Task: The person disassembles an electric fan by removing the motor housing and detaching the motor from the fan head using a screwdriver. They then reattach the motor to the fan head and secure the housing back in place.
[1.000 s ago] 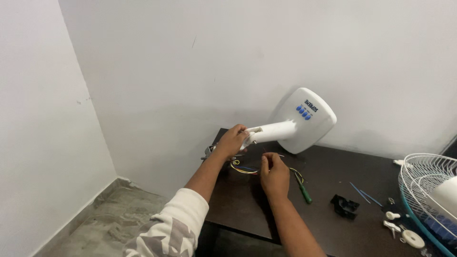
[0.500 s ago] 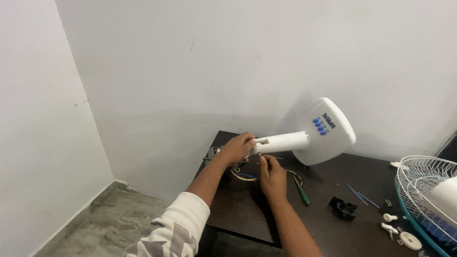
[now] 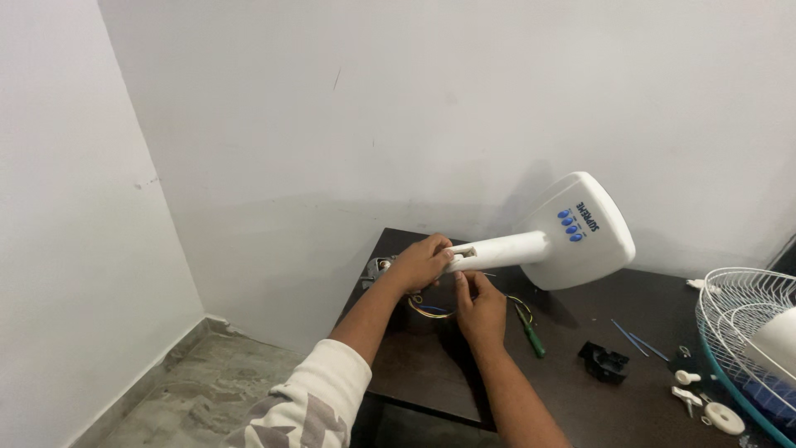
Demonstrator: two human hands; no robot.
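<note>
My left hand (image 3: 421, 264) grips the end of the white neck of a fan stand (image 3: 547, 242), which is held on its side above the dark table (image 3: 580, 398), its flat base with blue buttons pointing right. My right hand (image 3: 479, 305) is just under the neck's open end, its fingers pinched at thin wires there. A bundle of yellow and blue wires (image 3: 431, 309) lies on the table below both hands, next to a metal motor part (image 3: 377, 267) half hidden behind my left wrist.
A green-handled screwdriver (image 3: 531, 335) lies right of my right hand. Further right are a black plastic piece (image 3: 604, 362), two thin blue sticks (image 3: 634, 338), small white knobs (image 3: 705, 406) and a white wire fan guard (image 3: 746, 332). White walls stand behind and left.
The fan stand's base has swung further right and a little up. My right hand has risen from the table to the neck's open end. My left hand keeps its grip.
</note>
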